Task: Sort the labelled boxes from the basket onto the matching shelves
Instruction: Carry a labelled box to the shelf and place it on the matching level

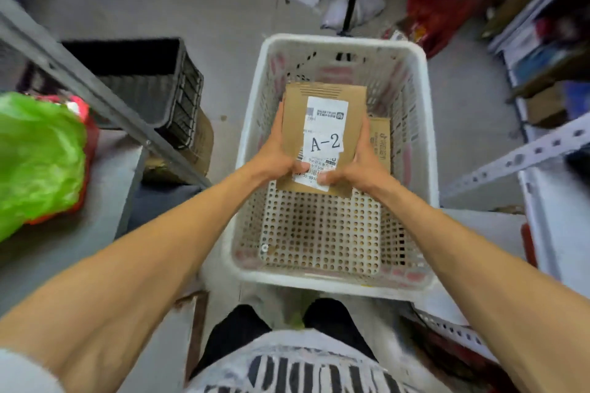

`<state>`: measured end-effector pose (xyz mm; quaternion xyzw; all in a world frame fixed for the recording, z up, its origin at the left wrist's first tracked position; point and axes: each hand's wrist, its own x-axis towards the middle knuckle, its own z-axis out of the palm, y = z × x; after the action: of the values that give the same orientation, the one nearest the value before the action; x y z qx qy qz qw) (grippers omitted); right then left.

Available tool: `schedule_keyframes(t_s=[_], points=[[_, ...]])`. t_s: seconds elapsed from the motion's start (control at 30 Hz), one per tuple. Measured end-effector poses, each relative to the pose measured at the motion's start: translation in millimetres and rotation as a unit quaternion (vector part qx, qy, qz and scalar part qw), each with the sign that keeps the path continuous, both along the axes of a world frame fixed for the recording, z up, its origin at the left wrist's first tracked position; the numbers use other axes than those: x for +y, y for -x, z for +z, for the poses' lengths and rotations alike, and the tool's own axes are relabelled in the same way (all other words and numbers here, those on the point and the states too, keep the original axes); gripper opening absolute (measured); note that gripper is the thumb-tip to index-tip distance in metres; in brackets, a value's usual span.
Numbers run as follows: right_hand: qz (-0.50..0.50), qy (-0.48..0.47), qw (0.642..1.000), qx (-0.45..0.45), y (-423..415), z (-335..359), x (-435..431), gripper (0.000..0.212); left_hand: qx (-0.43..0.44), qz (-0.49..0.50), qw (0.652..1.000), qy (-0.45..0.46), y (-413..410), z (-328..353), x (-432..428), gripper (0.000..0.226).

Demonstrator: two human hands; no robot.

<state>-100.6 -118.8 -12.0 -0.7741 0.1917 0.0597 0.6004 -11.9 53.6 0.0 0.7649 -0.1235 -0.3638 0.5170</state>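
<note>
head view: a white plastic basket [344,41] stands on the grey floor at the centre of the frame, and its perforated bottom [319,233] lies bare in the half toward 6 o'clock. over the half toward 12 o'clock, both hands hold up a flat cardboard box [293,124] with its face turned to the camera. a white shipping label [325,140] on that face reads "a-2" in large print.

the left hand [277,159] grasps the box along its 9 o'clock edge. its fingers are wrapped behind the card and its thumb is pressed on the lower part of the label. the right hand [354,166] grasps the 3 o'clock edge the same way, and its thumb meets the other near the label's bottom. both bare forearms run in from the 7 and 5 o'clock corners.

a second cardboard box [381,143] leans inside the basket at 3 o'clock of the held one, partly hidden behind the right hand. its label cannot be read.

a black slatted crate [153,83] sits at 10 o'clock of the basket, behind a grey shelf rail [79,80]. a bright green bag [38,159] lies on the shelf at 9 o'clock. a white perforated shelf upright [517,156] slants across at 3 o'clock, and a red bag [437,9] lies on the floor at 1 o'clock, blurred.
</note>
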Motion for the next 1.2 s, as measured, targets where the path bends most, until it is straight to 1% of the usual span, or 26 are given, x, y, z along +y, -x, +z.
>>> schedule_keyframes(t_s=[0.23, 0.37, 0.43, 0.5, 0.57, 0.7, 0.83, 1.0, 1.13, 1.2], points=[[-0.059, 0.049, 0.994, -0.080, 36, 95, 25, 0.148, -0.064, -0.042, 0.996, 0.045, 16, 89, 15, 0.139], [-0.103, 0.066, 0.987, -0.105, 67, 130, 44, 0.151, -0.081, -0.079, 0.991, 0.067, 41, 128, 25, 0.132], [-0.119, 0.064, 0.985, -0.111, 84, 145, 53, 0.150, -0.099, -0.090, 0.988, 0.081, 55, 144, 30, 0.127], [-0.129, 0.062, 0.982, -0.121, 102, 157, 59, 0.147, -0.111, -0.100, 0.985, 0.088, 70, 157, 36, 0.127], [-0.132, 0.069, 0.981, -0.126, 116, 165, 65, 0.146, -0.110, -0.106, 0.984, 0.094, 81, 165, 41, 0.126], [-0.134, 0.080, 0.981, -0.118, 151, 186, 80, 0.154, -0.119, -0.124, 0.979, 0.107, 114, 186, 53, 0.128], [-0.142, 0.090, 0.977, -0.132, 195, 199, 92, 0.155, -0.133, -0.135, 0.975, 0.114, 157, 198, 62, 0.130], [-0.164, 0.117, 0.970, -0.139, 272, 198, 105, 0.157, -0.129, -0.153, 0.973, 0.118, 231, 201, 72, 0.129], [-0.181, 0.119, 0.965, -0.150, 337, 199, 113, 0.149, -0.134, -0.165, 0.970, 0.119, 290, 198, 75, 0.131], [-0.199, 0.121, 0.959, -0.159, 368, 199, 113, 0.149, -0.141, -0.178, 0.966, 0.124, 317, 200, 73, 0.133]])
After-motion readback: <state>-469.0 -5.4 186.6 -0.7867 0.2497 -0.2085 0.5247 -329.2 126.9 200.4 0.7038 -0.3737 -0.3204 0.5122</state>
